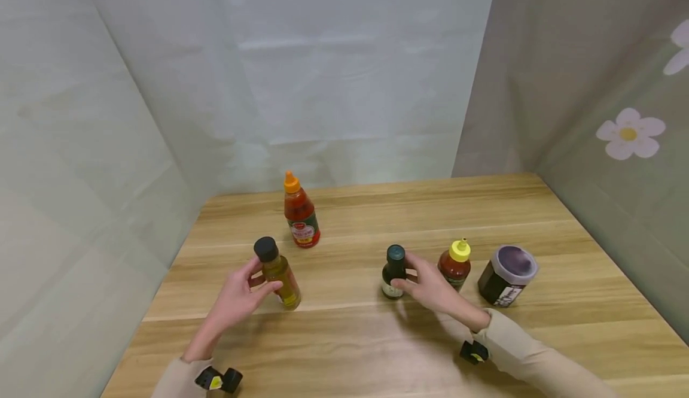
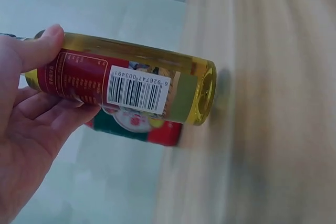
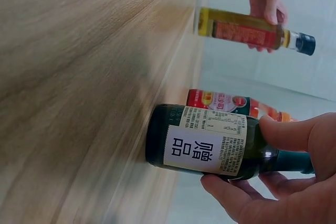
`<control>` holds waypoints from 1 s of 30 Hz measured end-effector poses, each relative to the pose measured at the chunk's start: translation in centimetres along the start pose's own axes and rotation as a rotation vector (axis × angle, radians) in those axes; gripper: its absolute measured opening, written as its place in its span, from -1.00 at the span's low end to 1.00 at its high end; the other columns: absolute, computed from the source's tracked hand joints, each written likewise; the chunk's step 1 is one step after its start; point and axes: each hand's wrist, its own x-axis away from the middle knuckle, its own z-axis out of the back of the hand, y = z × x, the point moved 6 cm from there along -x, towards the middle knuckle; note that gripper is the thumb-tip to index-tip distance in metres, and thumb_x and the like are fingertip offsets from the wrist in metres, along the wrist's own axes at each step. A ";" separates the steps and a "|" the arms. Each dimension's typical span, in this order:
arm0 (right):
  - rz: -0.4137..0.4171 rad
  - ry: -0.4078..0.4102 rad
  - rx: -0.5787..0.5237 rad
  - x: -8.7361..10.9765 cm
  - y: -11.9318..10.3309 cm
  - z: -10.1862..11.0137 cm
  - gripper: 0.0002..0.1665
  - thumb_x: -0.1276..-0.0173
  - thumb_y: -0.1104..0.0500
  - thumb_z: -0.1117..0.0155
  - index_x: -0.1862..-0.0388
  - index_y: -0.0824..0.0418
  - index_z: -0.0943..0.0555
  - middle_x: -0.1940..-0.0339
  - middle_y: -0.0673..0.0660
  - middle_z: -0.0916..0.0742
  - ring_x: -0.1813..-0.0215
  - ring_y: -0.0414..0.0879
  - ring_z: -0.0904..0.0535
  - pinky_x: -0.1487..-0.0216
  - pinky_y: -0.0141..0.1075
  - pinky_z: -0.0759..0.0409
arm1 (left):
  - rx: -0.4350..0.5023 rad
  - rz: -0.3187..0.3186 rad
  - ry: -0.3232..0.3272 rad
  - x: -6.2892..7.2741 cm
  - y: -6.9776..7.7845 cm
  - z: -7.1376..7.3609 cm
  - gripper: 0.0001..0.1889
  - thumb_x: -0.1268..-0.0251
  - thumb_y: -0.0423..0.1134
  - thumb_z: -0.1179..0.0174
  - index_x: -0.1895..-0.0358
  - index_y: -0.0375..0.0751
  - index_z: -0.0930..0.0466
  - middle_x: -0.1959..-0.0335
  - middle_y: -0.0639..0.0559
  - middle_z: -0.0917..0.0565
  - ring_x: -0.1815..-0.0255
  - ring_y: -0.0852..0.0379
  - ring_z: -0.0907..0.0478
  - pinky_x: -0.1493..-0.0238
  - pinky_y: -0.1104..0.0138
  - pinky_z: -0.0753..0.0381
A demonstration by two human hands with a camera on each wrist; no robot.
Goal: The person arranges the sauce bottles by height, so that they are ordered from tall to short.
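My left hand (image 1: 239, 293) grips a bottle of yellow oil (image 1: 281, 281) with a black cap, thumb on the near side and fingers behind. In the left wrist view its red label and barcode face the camera, and the oil bottle (image 2: 131, 80) has its base just off the wooden surface. My right hand (image 1: 430, 285) holds a small dark bottle (image 1: 395, 272) with a dark green cap between thumb and fingers. A pale label with large printed characters shows on that dark bottle (image 3: 202, 140) in the right wrist view, its base close over the table.
A red sauce bottle (image 1: 302, 215) with an orange cap stands behind, between the hands. Right of my right hand are a yellow-capped sauce bottle (image 1: 454, 263) and a dark jar (image 1: 506, 275) with a pale lid. Cloth walls (image 1: 350, 75) border the wooden table (image 1: 350, 338).
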 end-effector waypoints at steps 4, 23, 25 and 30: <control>0.005 -0.001 -0.001 0.0 -0.1 0.2 -0.42 -0.31 0.30 -0.29 -0.30 0.33 -0.39 -0.14 0.36 -0.62 -0.24 0.23 -0.52 -0.24 -0.03 -0.58 | -0.007 -0.017 -0.022 -1.3 0.8 -0.1 -0.45 -0.19 -0.32 -0.33 -0.25 -0.27 -0.40 -0.13 -0.33 -0.60 -0.14 -0.28 -0.57 -0.03 0.06 -0.67; 0.021 0.028 0.017 -0.1 0.1 -0.1 -0.41 -0.25 0.35 -0.33 -0.27 0.29 -0.42 -0.09 0.30 -0.65 -0.19 0.17 -0.56 -0.20 -0.08 -0.61 | 0.146 -0.034 -0.068 -7.9 1.7 -3.4 -0.47 -0.21 -0.28 -0.33 -0.24 -0.27 -0.41 -0.11 -0.30 -0.62 -0.11 -0.19 -0.60 -0.05 0.12 -0.69; 0.013 0.032 0.011 -0.1 0.1 -0.1 -0.40 -0.25 0.35 -0.33 -0.27 0.27 -0.42 -0.09 0.29 -0.65 -0.19 0.16 -0.56 -0.21 -0.09 -0.61 | 0.138 -0.036 -0.064 -8.3 1.8 -3.6 -0.50 -0.20 -0.28 -0.34 -0.21 -0.25 -0.43 -0.07 -0.29 -0.64 -0.06 -0.17 -0.62 -0.02 0.13 -0.70; 0.012 0.032 0.003 -0.1 0.3 -0.1 -0.39 -0.27 0.33 -0.33 -0.30 0.27 -0.41 -0.10 0.30 -0.64 -0.20 0.17 -0.56 -0.21 -0.06 -0.61 | 0.109 -0.051 -0.053 -9.4 2.1 -4.2 -0.53 -0.20 -0.27 -0.34 -0.17 -0.24 -0.46 -0.01 -0.27 -0.67 0.00 -0.15 -0.65 0.01 0.08 -0.71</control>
